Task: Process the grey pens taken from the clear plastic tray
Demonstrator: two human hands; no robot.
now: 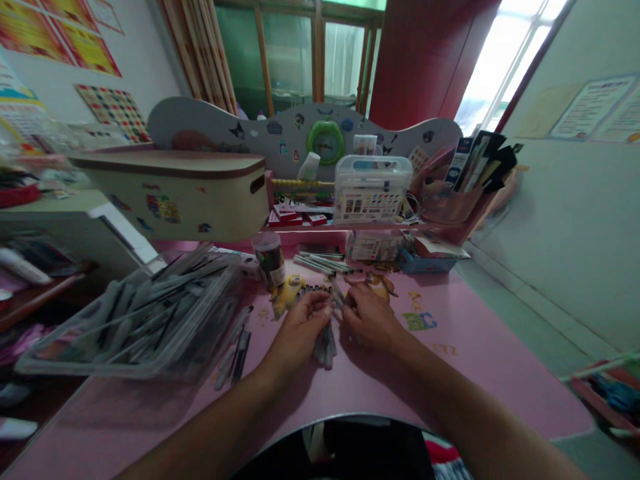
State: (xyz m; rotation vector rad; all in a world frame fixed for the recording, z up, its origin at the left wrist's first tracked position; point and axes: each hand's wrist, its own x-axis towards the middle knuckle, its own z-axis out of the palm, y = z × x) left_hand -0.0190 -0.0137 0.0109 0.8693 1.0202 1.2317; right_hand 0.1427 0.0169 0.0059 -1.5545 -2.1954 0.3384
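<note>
My left hand (303, 325) is closed round a bundle of grey pens (326, 352), whose dark tips show above the fingers and whose ends reach down toward the front of the desk. Just beside it, my right hand (373, 315) pinches a grey pen (337, 291) that slants up past the bundle; whether it holds more than one is hidden by the fingers. Behind both hands, several light pens (317, 263) lie in a loose pile. To the left, a few dark and clear pens (240, 357) rest next to a clear plastic bin (95, 369) filled with many pens.
The pink desk (480, 373) carries a clear jar (270, 260) and a blue box (427, 262) at the back. On the shelf above stand a cream storage box (200, 200), a clear carrying case (373, 193), a green clock (325, 143) and a pink holder (445, 200).
</note>
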